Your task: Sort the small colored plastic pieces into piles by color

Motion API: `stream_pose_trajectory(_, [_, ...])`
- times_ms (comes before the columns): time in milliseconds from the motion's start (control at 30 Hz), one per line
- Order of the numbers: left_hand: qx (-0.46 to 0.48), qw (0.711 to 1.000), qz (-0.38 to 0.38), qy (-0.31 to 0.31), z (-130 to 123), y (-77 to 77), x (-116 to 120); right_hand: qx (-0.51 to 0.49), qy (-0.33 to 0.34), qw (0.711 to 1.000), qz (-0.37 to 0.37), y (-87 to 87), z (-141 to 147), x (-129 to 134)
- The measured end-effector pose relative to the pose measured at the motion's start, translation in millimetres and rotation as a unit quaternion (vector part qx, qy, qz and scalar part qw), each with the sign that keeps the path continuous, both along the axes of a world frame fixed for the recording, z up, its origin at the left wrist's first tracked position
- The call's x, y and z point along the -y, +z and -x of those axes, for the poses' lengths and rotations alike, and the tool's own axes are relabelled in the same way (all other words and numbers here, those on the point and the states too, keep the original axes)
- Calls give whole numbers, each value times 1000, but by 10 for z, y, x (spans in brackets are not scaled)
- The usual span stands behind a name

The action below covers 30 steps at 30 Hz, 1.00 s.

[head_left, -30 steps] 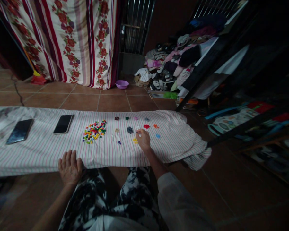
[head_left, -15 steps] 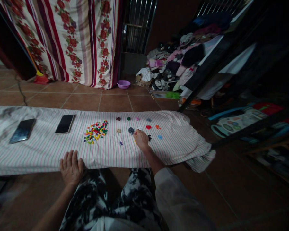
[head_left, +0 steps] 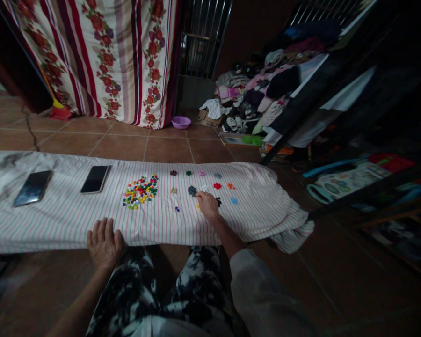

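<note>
My right hand [head_left: 207, 205] is over the small single-colour piles, its fingers pinched at the edge of a dark grey pile [head_left: 192, 190]. Whatever the fingertips hold, if anything, is too small to make out. White pieces [head_left: 204, 188], black pieces [head_left: 218, 201] and yellow pieces [head_left: 198, 207] lie around that hand, partly covered by it. My left hand [head_left: 104, 241] rests flat on the front edge of the striped cloth [head_left: 73, 220], fingers stretched out. Between the hands, further back, spreads a mixed heap of small coloured pieces [head_left: 140, 192].
Two phones, one [head_left: 32, 188] at the far left and another [head_left: 95, 179] nearer the heap, lie on the cloth. Red pieces [head_left: 217, 186], orange pieces [head_left: 230, 186] and light blue pieces [head_left: 234, 201] sit to the right. Beyond are a purple basin [head_left: 181, 122] and a clothes pile [head_left: 259, 89].
My right hand stays pinched beside the dark grey pile, with only a very slight shift. The view has moved a little. My left hand stays on the cloth edge.
</note>
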<state>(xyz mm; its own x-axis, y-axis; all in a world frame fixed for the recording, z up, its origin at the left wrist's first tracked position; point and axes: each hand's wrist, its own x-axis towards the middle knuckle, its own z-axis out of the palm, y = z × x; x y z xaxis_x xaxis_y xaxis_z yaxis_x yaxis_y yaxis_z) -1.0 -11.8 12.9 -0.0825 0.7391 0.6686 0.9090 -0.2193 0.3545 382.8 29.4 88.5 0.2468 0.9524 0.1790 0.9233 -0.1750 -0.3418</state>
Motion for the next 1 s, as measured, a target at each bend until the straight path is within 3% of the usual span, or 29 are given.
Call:
stream_pose_trajectory(400, [12, 1000, 10, -7, -11, 30, 9, 9, 49, 999, -1, -26, -9, -9])
stream_pose_trajectory(767, [17, 1000, 5, -7, -25, 25, 7, 24, -4, 1000, 15, 2, -76, -31])
stream_pose_trajectory(1000, [15, 1000, 8, -2, -23, 28, 6, 24, 17, 999, 15, 29, -7, -2])
